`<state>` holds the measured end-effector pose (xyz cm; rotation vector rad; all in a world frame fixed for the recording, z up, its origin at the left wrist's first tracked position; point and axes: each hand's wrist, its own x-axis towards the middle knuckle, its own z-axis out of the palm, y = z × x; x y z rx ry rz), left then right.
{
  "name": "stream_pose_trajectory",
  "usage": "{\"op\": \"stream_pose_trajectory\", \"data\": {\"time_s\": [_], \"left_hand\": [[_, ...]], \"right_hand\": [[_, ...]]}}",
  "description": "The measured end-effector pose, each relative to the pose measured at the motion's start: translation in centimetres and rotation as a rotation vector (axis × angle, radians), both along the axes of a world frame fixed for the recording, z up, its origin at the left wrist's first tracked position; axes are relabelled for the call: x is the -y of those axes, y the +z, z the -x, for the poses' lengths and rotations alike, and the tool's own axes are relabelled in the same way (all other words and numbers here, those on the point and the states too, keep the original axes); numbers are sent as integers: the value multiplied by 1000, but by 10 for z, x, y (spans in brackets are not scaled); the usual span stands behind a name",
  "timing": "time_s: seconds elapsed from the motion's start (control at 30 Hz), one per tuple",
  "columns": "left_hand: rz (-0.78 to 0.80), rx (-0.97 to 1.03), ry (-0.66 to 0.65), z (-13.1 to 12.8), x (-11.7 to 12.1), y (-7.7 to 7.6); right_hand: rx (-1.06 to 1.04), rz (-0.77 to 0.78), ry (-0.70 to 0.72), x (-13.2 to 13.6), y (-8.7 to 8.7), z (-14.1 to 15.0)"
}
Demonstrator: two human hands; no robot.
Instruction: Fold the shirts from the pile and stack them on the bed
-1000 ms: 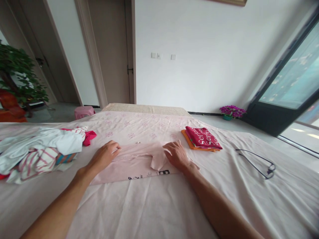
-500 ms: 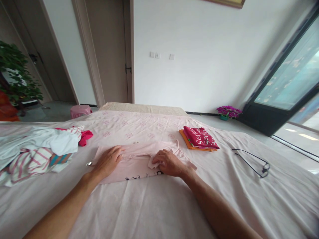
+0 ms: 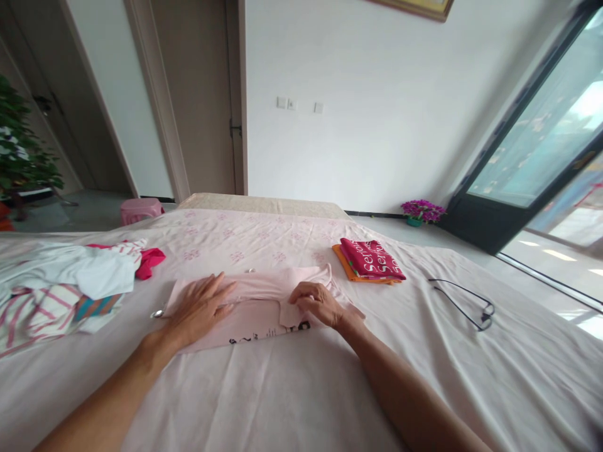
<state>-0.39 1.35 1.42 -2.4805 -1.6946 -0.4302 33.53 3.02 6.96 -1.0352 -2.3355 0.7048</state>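
Observation:
A pale pink garment (image 3: 257, 317) with small black print lies flat on the pink bedsheet (image 3: 264, 389) in front of me. My left hand (image 3: 200, 304) rests flat on its left part with the fingers stretched out. My right hand (image 3: 318, 301) lies on the right part, fingers curled and pinching a folded flap of the pink fabric near the middle. Both forearms reach in from the bottom of the view.
A heap of unfolded clothes (image 3: 61, 285), white, striped and red, lies at the left. A folded red garment on an orange one (image 3: 367, 260) sits to the right. A dark hanger (image 3: 464, 301) lies further right. Doors, a pink stool (image 3: 136, 210) and a glass door surround the bed.
My right hand has slid leftward over the pink garment, drawing a flap toward the middle. My left hand went from curled to flat. The view has shifted slightly.

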Motion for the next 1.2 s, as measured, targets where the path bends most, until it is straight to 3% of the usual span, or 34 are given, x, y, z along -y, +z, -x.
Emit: {"op": "stream_pose_trajectory", "data": {"time_s": [0.1,0.2,0.33,0.53,0.63,0.8,1.0,1.2], "left_hand": [[19,0,-215,-3,-1,-3],[45,-23,-319,-7,-1,-7],[77,-39,-339,-10,1,-5],[165,64,-328,-10,4,5],[212,267,-276,-10,3,8],[186,503,-49,-3,-4,0],[-2,384,66,6,-15,-13],[-60,136,174,-3,-7,-9]], "right_hand": [[65,-201,-194,-2,0,0],[303,-322,-320,-8,-11,-4],[576,-226,-445,-21,-33,-19],[666,-144,-604,-36,-48,-35],[667,-155,-612,-37,-49,-35],[638,-164,-610,-35,-49,-35],[590,-160,-609,-35,-51,-38],[570,-92,-582,-38,-51,-41]]}}
